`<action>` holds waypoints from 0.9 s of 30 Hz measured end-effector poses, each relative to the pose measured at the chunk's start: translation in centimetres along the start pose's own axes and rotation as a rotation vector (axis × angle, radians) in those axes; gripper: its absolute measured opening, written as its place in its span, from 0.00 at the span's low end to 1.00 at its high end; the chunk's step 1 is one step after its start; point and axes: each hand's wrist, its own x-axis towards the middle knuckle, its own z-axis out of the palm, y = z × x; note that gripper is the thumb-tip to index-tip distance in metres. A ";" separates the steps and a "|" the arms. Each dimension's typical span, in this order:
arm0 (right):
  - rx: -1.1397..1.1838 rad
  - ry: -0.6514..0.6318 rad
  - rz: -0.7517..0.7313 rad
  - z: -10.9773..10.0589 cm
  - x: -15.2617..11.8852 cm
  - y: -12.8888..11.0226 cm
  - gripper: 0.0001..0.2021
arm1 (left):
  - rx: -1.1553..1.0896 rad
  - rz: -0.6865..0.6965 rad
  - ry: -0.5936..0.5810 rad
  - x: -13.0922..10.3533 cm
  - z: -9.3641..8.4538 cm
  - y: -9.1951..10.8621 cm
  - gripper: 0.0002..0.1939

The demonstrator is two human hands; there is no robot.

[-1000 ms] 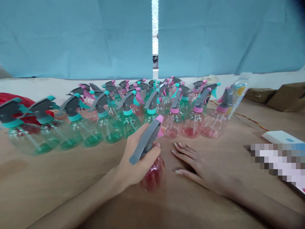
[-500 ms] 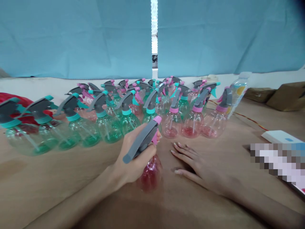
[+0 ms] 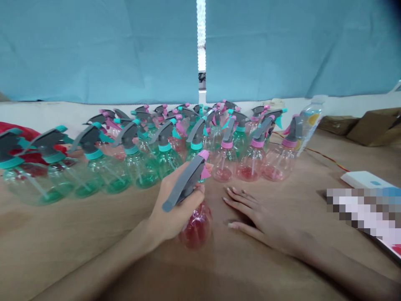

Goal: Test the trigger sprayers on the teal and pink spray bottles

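Observation:
My left hand (image 3: 175,205) is wrapped round the neck of a spray bottle (image 3: 196,232) with a clear pink, ribbed body and a grey and pink trigger head. The bottle stands on the brown table, its pink nozzle pointing away from me. Most of the neck is hidden behind my fingers. My right hand (image 3: 253,211) lies flat on the table to the right of that bottle, fingers spread and holding nothing. Just beyond both hands is a row of spray bottles, green ones (image 3: 142,169) on the left and pink ones (image 3: 250,165) on the right, with some coloured liquid at their bottoms.
Several more spray bottles crowd behind the front row. A clear plastic bottle (image 3: 310,121) with a label leans at the row's right end. Further right are brown cardboard boxes (image 3: 376,127), a thin cable (image 3: 328,161), a white box (image 3: 366,179) and a blurred-out flat item (image 3: 360,213). Red material (image 3: 19,129) lies at far left.
The whole view has shifted slightly left. The held bottle's pink trigger shows more plainly in front of my left fingers. My right hand rests as before.

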 end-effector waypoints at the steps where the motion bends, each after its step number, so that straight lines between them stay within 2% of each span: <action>1: 0.005 0.007 0.002 0.0 0.0 0.0 0.30 | 0.000 -0.004 0.008 0.0 0.0 0.0 0.02; 11: 0.005 0.049 -0.023 -0.4 0.1 -0.1 0.27 | 0.005 -0.025 0.016 0.0 0.0 0.2 0.02; 27: -0.016 0.038 -0.004 -0.4 0.1 -0.2 0.28 | -0.010 -0.037 0.006 0.0 0.1 0.2 0.01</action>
